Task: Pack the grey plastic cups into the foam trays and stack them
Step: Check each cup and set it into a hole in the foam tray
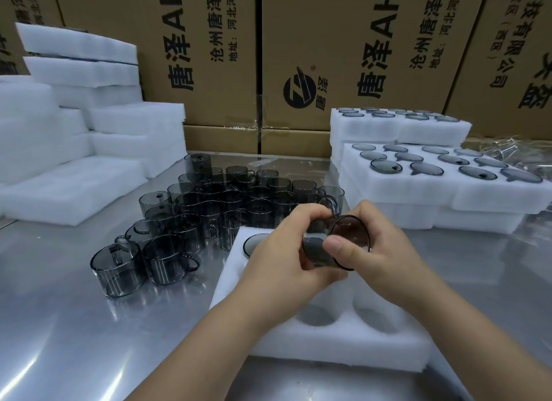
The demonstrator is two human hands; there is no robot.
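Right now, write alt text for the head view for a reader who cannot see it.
A left hand and a right hand together hold one grey cup over a white foam tray on a steel table. Loose grey cups crowd the table at left; filled trays are stacked at right, plain foam blocks far left, cardboard boxes behind.

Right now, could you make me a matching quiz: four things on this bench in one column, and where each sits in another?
Things:
1. held cup
2. loose cups
3. filled trays
4. boxes

Places:
a. along the back
b. gripped by left hand and right hand
c. standing on the table, left of centre
d. stacked at the right

Pairs: 1-b, 2-c, 3-d, 4-a
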